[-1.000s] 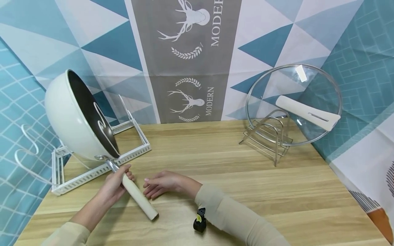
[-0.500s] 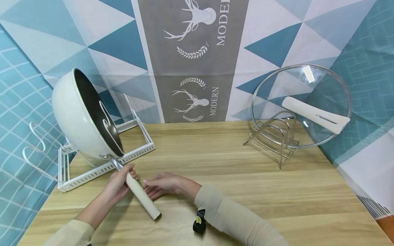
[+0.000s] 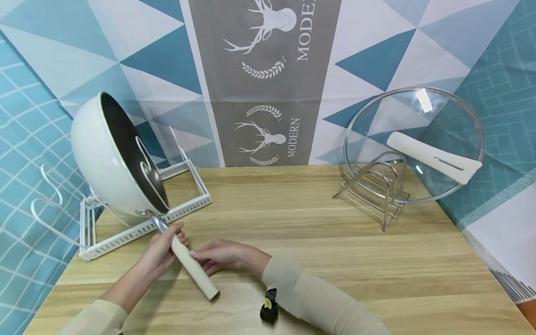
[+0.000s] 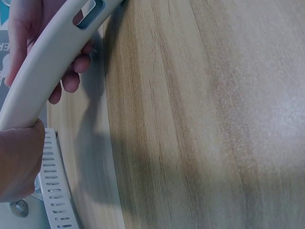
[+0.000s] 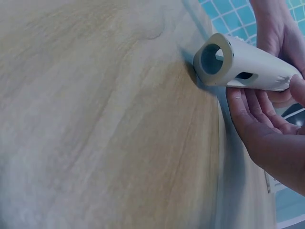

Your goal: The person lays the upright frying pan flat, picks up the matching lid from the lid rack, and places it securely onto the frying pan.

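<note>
A cream wok point(image 3: 100, 158) with a dark inside stands tilted on edge in a white rack point(image 3: 125, 235) at the left. Its long cream handle point(image 3: 194, 272) slants down towards me over the wooden table point(image 3: 318, 260). My left hand point(image 3: 173, 237) grips the handle near the metal neck, also seen in the left wrist view point(image 4: 19, 162). My right hand point(image 3: 203, 257) lies beside the handle with fairly straight fingers, its fingertips touching it. In the right wrist view the right hand point(image 5: 257, 114) sits under the hollow end of the handle point(image 5: 248, 67).
A glass lid point(image 3: 444, 111) with a white handle point(image 3: 433, 156) leans upright in a metal wire rack point(image 3: 372, 190) at the back right. A small black and yellow device point(image 3: 269, 307) sits by my right sleeve. A patterned cloth hangs behind the table.
My right hand has slid a little to the left, and its fingertips now touch the wok handle. The left hand keeps its grip and the wok stays in the rack.
</note>
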### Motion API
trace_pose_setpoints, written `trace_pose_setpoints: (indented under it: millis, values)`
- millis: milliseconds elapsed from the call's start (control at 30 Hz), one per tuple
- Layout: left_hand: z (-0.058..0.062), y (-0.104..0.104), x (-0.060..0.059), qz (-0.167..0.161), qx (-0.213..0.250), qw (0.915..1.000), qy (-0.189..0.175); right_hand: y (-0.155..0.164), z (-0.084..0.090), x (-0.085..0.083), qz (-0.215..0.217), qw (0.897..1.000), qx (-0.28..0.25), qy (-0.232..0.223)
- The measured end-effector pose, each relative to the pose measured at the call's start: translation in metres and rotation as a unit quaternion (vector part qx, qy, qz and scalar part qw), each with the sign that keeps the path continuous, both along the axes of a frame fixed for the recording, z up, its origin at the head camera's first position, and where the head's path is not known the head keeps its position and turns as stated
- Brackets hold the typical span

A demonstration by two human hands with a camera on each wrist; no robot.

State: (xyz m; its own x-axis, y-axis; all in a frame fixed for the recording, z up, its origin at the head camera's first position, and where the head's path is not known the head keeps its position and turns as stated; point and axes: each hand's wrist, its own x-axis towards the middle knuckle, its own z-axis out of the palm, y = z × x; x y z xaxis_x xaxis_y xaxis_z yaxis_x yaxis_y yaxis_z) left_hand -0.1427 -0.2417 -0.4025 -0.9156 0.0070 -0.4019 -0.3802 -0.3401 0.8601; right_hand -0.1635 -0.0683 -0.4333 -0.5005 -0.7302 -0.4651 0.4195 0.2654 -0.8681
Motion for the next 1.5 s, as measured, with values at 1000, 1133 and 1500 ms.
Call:
trace_pose_setpoints:
  millis: [1000,1133,1500]
  values:
    - [0.003,-0.004,-0.001,-0.021,-0.007,0.9997,-0.010,-0.021,-0.005,0.015,0.059,0.992,-0.078,-0.086]
    - [0.003,-0.006,-0.001,-0.033,0.001,0.9994,-0.007,-0.023,-0.006,0.015,0.054,0.991,-0.083,-0.088]
    - [0.000,-0.009,0.000,-0.066,0.018,0.9976,-0.006,-0.027,-0.008,0.020,0.009,0.996,-0.058,-0.067]
